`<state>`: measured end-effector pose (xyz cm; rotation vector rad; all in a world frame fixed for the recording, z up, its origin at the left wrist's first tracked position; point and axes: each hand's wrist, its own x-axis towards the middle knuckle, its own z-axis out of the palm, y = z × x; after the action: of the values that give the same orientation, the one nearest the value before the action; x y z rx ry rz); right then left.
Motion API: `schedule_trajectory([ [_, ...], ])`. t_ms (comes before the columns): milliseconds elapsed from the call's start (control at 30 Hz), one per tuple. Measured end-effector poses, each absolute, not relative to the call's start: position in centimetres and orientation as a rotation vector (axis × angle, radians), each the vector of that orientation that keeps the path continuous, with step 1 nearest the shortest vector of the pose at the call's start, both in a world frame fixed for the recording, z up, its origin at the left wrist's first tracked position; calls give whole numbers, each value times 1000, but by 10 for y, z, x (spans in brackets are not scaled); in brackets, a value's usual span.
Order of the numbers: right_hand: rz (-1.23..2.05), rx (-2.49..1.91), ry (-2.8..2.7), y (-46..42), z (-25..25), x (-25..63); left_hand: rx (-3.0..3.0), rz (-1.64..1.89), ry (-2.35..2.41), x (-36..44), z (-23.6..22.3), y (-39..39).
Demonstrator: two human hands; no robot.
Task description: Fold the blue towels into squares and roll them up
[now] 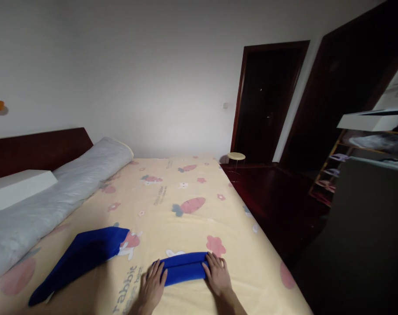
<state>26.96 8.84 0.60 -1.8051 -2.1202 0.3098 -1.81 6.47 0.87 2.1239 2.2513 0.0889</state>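
A folded blue cloth [185, 274] lies as a narrow strip across the bed at the bottom middle, with a fold line along its length. At its left end is my left hand [153, 283], fingers over the edge and thumb against the fabric. My right hand [218, 275] holds the right end the same way, fingertips at the far edge and thumb lower on the cloth. Farther left, another blue cloth [83, 258] lies unevenly spread, with a pointed corner towards me; no hand touches it.
A cream bedsheet [251, 280] printed with carrots and flowers covers the bed. A grey rolled quilt [70, 188] and a white box [21, 186] lie by the dark headboard [37, 146]. Beyond the right bed edge are a round stool [236, 156] and a shelf rack [330, 164].
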Motion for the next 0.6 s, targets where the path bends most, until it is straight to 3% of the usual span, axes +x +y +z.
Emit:
schedule_trajectory([
  [133, 260, -1758, -2079, 80, 0, 274, 2154, 287, 2502, -21, -7, 57],
  [300, 154, -1384, -2205, 61, -6, 263, 2409, 578, 2217, -11, -31, 39],
  [600, 30, -1345, -2176, 63, -13, 266, 2319, 546, 2050, -24, -26, 41],
])
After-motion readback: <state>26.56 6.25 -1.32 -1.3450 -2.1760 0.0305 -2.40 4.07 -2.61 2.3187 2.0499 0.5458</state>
